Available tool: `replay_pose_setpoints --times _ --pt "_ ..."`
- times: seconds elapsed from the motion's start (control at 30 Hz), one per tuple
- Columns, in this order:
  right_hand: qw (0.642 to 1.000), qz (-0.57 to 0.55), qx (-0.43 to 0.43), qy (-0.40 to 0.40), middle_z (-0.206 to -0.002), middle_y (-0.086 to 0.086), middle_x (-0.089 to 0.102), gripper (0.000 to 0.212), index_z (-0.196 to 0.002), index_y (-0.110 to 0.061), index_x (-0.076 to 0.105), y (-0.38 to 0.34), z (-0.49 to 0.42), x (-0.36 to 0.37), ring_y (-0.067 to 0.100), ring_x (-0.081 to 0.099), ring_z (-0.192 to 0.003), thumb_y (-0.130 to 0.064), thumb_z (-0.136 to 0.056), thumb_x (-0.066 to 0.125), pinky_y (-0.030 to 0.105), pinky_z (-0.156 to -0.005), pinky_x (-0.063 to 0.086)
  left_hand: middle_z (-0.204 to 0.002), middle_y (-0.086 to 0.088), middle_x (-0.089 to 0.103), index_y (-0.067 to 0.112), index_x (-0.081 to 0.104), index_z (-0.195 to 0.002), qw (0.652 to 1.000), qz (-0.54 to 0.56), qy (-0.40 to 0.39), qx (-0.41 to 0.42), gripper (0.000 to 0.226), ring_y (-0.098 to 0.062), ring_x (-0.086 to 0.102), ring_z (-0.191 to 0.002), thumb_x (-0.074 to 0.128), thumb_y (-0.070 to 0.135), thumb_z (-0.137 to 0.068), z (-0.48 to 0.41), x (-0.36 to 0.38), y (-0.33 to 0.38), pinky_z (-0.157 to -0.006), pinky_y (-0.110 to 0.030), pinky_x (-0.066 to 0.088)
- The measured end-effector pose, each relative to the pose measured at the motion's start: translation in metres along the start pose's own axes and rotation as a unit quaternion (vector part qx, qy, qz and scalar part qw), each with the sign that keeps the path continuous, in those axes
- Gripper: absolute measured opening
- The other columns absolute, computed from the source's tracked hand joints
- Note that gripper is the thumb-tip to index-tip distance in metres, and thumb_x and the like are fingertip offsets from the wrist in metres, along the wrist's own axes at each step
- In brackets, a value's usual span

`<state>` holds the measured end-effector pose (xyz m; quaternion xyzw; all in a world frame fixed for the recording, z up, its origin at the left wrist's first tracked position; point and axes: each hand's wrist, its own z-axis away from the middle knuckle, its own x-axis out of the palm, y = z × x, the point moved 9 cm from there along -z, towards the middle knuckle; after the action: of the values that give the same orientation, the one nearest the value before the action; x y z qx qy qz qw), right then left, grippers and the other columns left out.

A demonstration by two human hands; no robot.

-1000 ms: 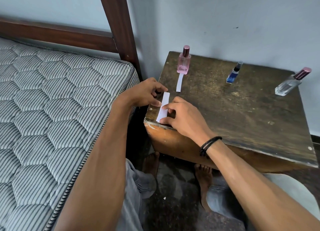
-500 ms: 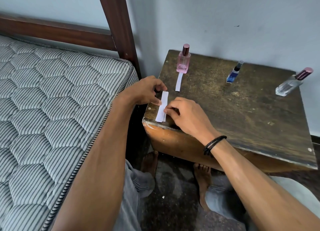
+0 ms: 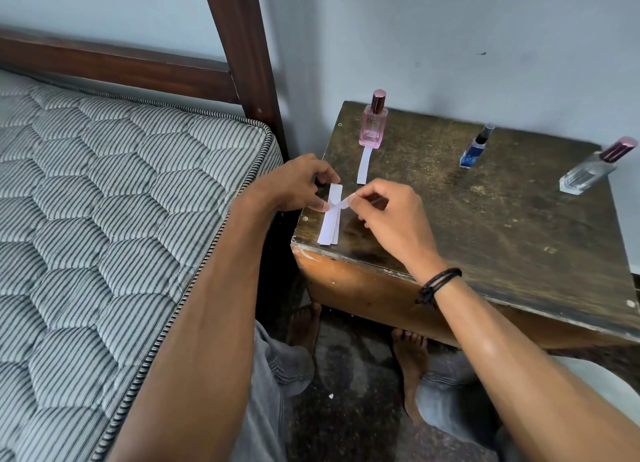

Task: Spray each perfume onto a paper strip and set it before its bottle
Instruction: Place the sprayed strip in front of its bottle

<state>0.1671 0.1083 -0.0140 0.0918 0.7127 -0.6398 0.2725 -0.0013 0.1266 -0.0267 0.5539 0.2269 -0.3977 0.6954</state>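
Three perfume bottles stand along the back of the wooden side table [image 3: 485,239]: a pink bottle [image 3: 373,125] at the left, a small blue bottle [image 3: 473,151] in the middle, a clear bottle [image 3: 588,170] with a dark pink cap at the right. One paper strip [image 3: 363,165] lies in front of the pink bottle. A small stack of paper strips [image 3: 330,224] lies at the table's front left corner. My left hand [image 3: 294,184] presses its thumb and fingers on the stack. My right hand [image 3: 384,212] pinches the end of one strip [image 3: 343,203], peeling it up off the stack.
A mattress [image 3: 104,219] with a striped quilted cover lies close to the left of the table, with a dark wooden bedpost [image 3: 246,63] at its corner. A pale wall is behind the table. My bare feet [image 3: 408,354] are on the dark floor under the table's front edge.
My right hand has lifted from lying on the stack and now pinches one strip's end, raised off the pile. My left hand stays holding the stack down.
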Motion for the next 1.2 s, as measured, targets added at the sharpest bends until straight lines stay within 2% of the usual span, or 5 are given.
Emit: replay_pose_setpoints --times 0.1,0.37,0.6,0.87,1.2 --pt "0.999 -0.041 0.021 0.015 -0.081 -0.007 0.074 0.008 -0.090 -0.023 0.076 0.005 -0.001 -0.004 0.013 0.072 -0.075 -0.026 -0.095 0.071 0.047 -0.076 0.061 -0.114 0.000 0.052 0.022 0.066 -0.125 1.000 -0.005 0.000 0.000 0.052 -0.015 0.057 -0.095 0.085 0.014 -0.077 0.000 0.000 0.001 -0.073 -0.010 0.040" --pt "0.994 -0.080 0.033 0.069 -0.078 -0.004 0.076 0.012 -0.095 -0.017 0.077 0.005 -0.001 -0.015 0.009 0.073 -0.069 -0.026 -0.097 0.069 0.047 -0.075 0.062 -0.108 0.002 0.051 0.019 0.068 -0.119 0.999 0.032 0.008 -0.030 0.049 0.001 0.047 -0.070 0.086 0.008 -0.074 -0.003 0.001 0.001 -0.071 -0.018 0.040" --pt "0.995 -0.066 0.025 0.071 -0.078 -0.007 0.075 0.011 -0.094 -0.018 0.078 0.004 -0.002 -0.017 0.008 0.073 -0.071 -0.025 -0.096 0.070 0.045 -0.075 0.062 -0.110 -0.004 0.067 0.018 0.073 -0.113 0.994 0.098 0.026 -0.050 0.040 -0.017 0.064 -0.096 0.086 0.013 -0.075 -0.003 -0.003 -0.001 -0.096 -0.036 0.052" --pt "0.994 -0.073 0.036 0.066 -0.079 -0.007 0.075 0.011 -0.094 -0.017 0.076 0.002 -0.002 -0.019 0.008 0.071 -0.070 -0.024 -0.098 0.068 0.043 -0.076 0.062 -0.088 0.015 0.061 0.029 0.073 -0.091 0.996 0.037 0.069 -0.052 0.021 -0.008 0.061 -0.084 0.087 0.023 -0.076 -0.010 0.001 0.001 -0.076 -0.024 0.044" --pt "0.988 -0.093 0.041 0.119 -0.076 -0.007 0.075 0.016 -0.085 -0.032 0.068 0.002 0.000 -0.032 0.010 0.071 -0.069 -0.022 -0.098 0.067 0.046 -0.074 0.061 -0.077 0.007 0.054 0.020 0.068 -0.094 0.988 0.081 0.060 -0.114 0.028 -0.008 0.051 -0.066 0.085 0.007 -0.075 -0.011 0.006 0.000 -0.065 -0.023 0.041"
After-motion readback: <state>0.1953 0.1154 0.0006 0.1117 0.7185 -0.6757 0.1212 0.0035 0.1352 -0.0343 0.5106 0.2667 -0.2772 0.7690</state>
